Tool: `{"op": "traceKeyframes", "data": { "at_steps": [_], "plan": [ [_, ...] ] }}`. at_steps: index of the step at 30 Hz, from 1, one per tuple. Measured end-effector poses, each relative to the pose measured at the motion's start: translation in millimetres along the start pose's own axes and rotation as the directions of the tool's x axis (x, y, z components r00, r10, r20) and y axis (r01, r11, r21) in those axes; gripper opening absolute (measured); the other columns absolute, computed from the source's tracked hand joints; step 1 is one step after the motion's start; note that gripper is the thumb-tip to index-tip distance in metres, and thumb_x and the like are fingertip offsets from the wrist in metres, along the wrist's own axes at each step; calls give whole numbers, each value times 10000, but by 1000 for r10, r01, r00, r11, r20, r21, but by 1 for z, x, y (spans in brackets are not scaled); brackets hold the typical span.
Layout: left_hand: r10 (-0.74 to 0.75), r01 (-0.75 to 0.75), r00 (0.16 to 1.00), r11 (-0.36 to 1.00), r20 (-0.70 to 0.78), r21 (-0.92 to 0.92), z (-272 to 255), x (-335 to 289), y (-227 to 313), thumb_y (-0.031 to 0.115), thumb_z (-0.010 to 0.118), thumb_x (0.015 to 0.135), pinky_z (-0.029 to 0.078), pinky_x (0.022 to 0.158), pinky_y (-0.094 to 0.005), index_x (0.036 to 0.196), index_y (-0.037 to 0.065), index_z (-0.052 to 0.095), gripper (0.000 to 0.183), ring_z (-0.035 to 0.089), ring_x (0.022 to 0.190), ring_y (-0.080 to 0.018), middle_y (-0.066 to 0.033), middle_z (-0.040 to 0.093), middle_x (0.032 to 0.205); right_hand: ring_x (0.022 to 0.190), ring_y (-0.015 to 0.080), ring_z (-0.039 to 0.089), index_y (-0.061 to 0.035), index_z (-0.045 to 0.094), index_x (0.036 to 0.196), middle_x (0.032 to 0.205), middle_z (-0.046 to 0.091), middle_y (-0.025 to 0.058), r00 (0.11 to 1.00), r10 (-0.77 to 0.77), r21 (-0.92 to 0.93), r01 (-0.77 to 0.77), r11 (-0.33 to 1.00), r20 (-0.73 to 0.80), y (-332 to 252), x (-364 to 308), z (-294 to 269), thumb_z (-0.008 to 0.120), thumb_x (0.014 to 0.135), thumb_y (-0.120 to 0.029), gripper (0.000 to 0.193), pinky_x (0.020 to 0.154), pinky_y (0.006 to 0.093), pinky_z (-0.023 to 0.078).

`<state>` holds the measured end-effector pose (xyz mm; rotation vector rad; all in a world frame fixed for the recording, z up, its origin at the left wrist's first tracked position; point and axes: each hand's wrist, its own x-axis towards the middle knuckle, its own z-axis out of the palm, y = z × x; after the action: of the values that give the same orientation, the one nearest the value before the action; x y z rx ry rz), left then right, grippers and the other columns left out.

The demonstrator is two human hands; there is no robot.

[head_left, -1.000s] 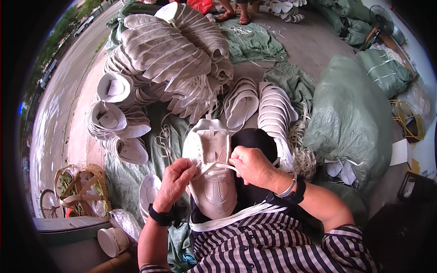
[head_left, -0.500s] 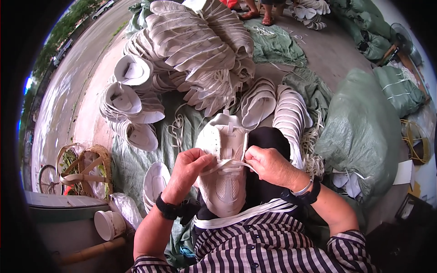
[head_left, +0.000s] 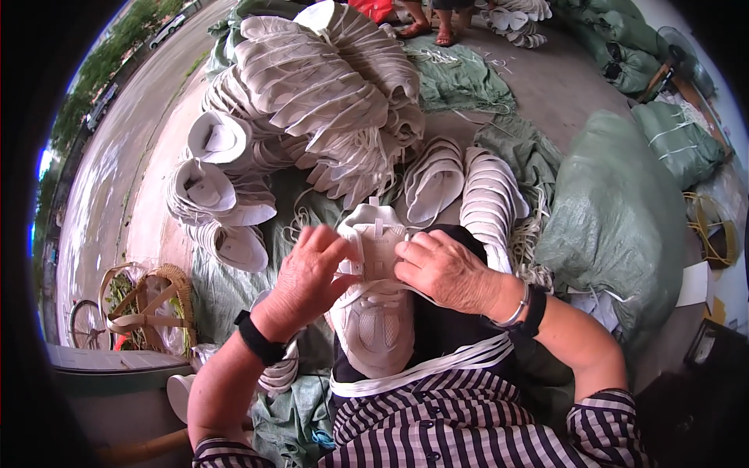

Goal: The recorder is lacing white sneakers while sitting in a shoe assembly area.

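Note:
A white mesh shoe upper (head_left: 376, 339) lies on my lap, toe toward me, its tongue (head_left: 380, 253) showing between the two eyelet rows. A white shoelace (head_left: 382, 289) crosses it. My left hand (head_left: 306, 269) is bent over the left eyelet edge, thumb and forefinger closing on it; whether lace is between them is hidden. On the opposite edge, my right hand (head_left: 446, 267) has its fingers pressed together, with lace coming out beneath them. Several loose white laces (head_left: 425, 368) lie across my lap.
A big heap of stacked white uppers (head_left: 320, 86) rises ahead, with more stacks (head_left: 204, 186) to its left and a row (head_left: 490, 195) on the right. Stuffed green sacks (head_left: 616, 210) stand at right. A woven basket (head_left: 152, 308) sits at left. Another person's feet (head_left: 445, 35) show at the back.
Both hands have moved up from the crossed lace toward the upper's eyelet edges. My left wrist has swung outward to the left. The upper has shifted slightly left and down in view.

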<state>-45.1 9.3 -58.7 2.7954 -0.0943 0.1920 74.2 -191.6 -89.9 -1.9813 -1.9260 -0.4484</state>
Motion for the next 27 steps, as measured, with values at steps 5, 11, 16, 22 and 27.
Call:
{"op": "traceKeyframes", "data": {
  "at_steps": [5, 11, 16, 22, 27],
  "plan": [
    [297, -302, 942, 953, 156, 5, -16, 13, -6, 107, 782, 575, 440, 884, -375, 927, 112, 608, 392, 501, 1026, -263, -44, 547, 1077, 805, 230, 606, -38, 616, 744, 868, 561, 102, 949, -81, 116, 47, 992, 306, 6, 18, -9, 569, 725, -64, 57, 690, 333, 489],
    [337, -336, 916, 941, 218, -41, -18, 17, -12, 209, 773, 618, 468, 706, -365, 758, 134, 586, 245, 510, 881, -228, -7, 533, 825, 838, 350, 619, 20, 668, 787, 895, 567, 173, 726, 116, 247, -374, 894, 678, 8, 44, -10, 593, 762, -117, 159, 739, 416, 499],
    [179, -188, 964, 982, 199, 31, -2, 6, 2, 224, 710, 698, 468, 672, -365, 704, 146, 616, 122, 512, 846, -228, 4, 556, 782, 908, 344, 622, 33, 664, 825, 930, 622, 191, 738, 126, 208, -343, 916, 663, 3, 35, -3, 596, 690, -30, 164, 771, 404, 497],
    [-132, 154, 986, 960, 104, -235, 10, 16, 0, 158, 586, 768, 426, 747, -357, 699, 89, 610, 101, 507, 830, -264, -66, 564, 745, 864, 342, 614, -33, 678, 813, 937, 594, 180, 809, 218, 427, -492, 758, 545, 11, 15, 3, 582, 721, -91, 145, 761, 410, 484],
    [236, -234, 972, 969, 15, -85, 9, 11, -3, 122, 681, 714, 430, 786, -332, 771, 111, 667, 60, 536, 864, -244, -15, 604, 778, 881, 337, 610, -43, 680, 802, 927, 580, 167, 813, 291, 399, -518, 756, 505, 4, 7, 5, 596, 730, -110, 129, 754, 419, 484]
  ]
}}
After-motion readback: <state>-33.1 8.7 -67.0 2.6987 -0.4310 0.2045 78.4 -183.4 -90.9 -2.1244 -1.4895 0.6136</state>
